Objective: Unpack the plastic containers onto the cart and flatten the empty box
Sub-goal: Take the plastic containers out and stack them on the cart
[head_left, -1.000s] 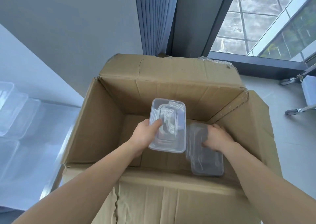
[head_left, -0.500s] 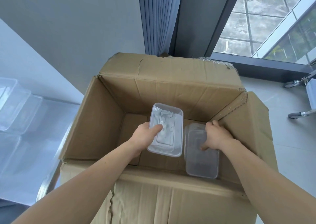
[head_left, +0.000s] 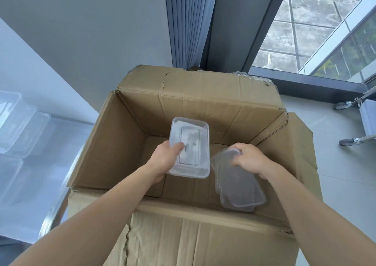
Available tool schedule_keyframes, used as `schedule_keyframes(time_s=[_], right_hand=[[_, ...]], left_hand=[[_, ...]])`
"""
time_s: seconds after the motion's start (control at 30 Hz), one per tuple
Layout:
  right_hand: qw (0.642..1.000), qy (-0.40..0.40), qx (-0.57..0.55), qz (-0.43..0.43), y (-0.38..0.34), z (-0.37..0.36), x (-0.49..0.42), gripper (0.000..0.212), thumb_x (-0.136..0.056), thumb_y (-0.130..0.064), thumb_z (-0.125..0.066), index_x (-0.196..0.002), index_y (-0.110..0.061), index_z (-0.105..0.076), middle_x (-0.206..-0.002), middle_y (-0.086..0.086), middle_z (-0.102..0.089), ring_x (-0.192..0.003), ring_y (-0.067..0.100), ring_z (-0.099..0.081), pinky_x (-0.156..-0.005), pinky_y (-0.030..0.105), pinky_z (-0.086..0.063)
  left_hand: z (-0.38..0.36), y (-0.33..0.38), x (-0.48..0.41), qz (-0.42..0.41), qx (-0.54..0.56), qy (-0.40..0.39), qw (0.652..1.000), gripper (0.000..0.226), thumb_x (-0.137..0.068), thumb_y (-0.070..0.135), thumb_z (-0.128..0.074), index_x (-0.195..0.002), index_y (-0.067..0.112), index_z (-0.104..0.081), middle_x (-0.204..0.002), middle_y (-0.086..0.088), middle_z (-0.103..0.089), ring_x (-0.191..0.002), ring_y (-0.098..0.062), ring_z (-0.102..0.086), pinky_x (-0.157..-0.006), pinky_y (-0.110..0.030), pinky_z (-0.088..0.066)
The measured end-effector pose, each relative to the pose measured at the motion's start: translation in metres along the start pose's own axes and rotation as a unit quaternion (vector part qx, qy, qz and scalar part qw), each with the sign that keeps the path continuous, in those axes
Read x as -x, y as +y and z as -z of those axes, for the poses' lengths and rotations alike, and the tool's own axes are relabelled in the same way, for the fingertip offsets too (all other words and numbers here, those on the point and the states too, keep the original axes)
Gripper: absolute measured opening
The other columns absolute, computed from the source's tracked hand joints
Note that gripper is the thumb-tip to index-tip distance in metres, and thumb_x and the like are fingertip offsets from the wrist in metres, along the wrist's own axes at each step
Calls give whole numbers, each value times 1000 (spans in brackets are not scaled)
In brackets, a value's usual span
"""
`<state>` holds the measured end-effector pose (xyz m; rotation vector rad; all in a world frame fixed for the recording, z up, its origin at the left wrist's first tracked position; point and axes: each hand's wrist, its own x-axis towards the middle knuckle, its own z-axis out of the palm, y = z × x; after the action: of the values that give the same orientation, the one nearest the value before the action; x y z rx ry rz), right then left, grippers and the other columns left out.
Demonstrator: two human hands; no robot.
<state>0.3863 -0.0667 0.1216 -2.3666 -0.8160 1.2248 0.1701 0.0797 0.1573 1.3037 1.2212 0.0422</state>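
1 box [head_left: 203,95]. R. hand [head_left: 251,161] grip holds container 1 [head_left: 241,190], tilted, now raised to box's near-right rim; L. hand [head_left: 162,161] grip holds container 2 [head_left: 191,141] over box centre.

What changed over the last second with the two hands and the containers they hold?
The right hand has tilted its greyish rectangular plastic container, near end swinging right. The left hand keeps its grip on the clear rectangular plastic container, hardly moved. The brown cardboard box stays open.

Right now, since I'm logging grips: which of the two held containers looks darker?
The greyish container held by the right hand, over the near right corner of the cardboard box; the left hand holds a clear container.
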Motion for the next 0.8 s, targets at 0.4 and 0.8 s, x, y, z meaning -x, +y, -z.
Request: schedule_keyframes(time_s=[0.4, 0.8], right_hand=[[948, 106, -296, 43, -45, 3, 47, 19, -97, -37, -63, -110, -24, -60, -104, 5, -71, -82, 21, -75, -79, 41, -62], [883, 50, -453, 114, -110, -21, 92, 33, -80, -2, -68, -109, -11, -56, -103, 14, -62, -76, 27, -70, -68, 36, -53]], left_hand=[[25, 16, 27, -84, 21, 17, 996, 16, -66, 31, -62, -66, 16, -57, -72, -9, -52, -69, -24, -53, -73, -48, -52], [87, 0, 81, -140, 127, 106, 976, 26, -82, 22, -63, -108, 26, -62, -99, 0, -73, -88, -27, -73, -78, -44, -60]])
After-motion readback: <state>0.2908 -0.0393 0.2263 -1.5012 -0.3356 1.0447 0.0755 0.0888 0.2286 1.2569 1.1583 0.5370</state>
